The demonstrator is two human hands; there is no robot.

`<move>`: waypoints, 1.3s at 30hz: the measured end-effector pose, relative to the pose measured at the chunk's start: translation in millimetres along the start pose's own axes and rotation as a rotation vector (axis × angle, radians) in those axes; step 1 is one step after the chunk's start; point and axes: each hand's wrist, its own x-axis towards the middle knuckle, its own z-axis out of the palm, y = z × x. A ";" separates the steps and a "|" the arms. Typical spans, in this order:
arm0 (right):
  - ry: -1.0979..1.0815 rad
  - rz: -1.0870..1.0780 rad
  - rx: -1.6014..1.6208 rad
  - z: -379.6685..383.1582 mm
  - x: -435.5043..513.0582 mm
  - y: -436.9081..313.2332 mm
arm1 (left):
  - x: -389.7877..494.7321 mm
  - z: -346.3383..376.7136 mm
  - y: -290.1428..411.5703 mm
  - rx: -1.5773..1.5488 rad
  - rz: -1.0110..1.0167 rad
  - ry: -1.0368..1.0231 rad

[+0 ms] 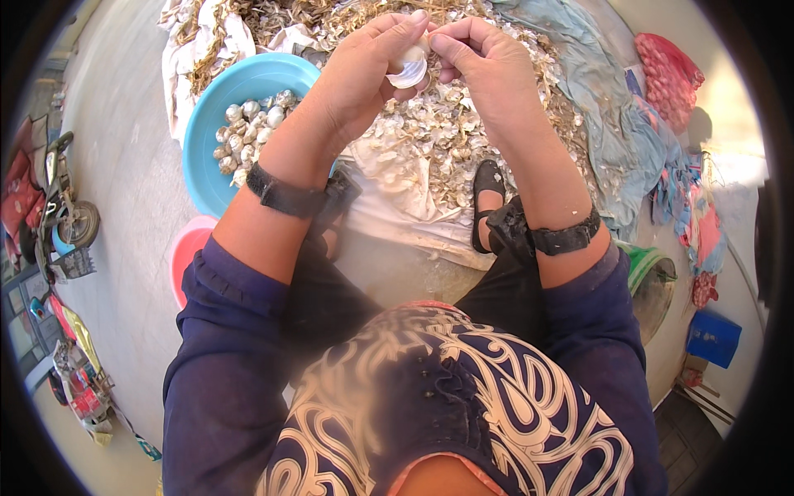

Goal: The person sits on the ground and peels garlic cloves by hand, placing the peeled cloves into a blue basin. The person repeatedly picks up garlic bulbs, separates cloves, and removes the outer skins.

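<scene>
My left hand [372, 68] holds a white garlic bulb [409, 65] whose skin is partly loosened, gripped between thumb and fingers. Close against the bulb's right side is my right hand [465, 56], its thumb and index finger pinched together at the bulb's edge; what lies between those fingertips is too small to tell. Below and left of the hands, a light blue plastic basin [208, 136] contains several garlic bulbs [248, 133], partly hidden by my left forearm. A heap of papery garlic skins [434, 136] spreads under both hands on a pale cloth.
A pink basin [186, 248] stands beside my left arm. Dry garlic stalks [217, 37] lie at the upper left, a grey-blue cloth [595, 105] at the right. Farther right are a red mesh sack [670, 80], a green-rimmed container [651, 279] and a blue box [713, 338]. A motorbike [68, 217] stands far left.
</scene>
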 end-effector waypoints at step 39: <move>-0.096 0.278 0.115 32.4 -3.7 9.8 | -269.2 -330.8 -178.8 0.696 -0.292 2.069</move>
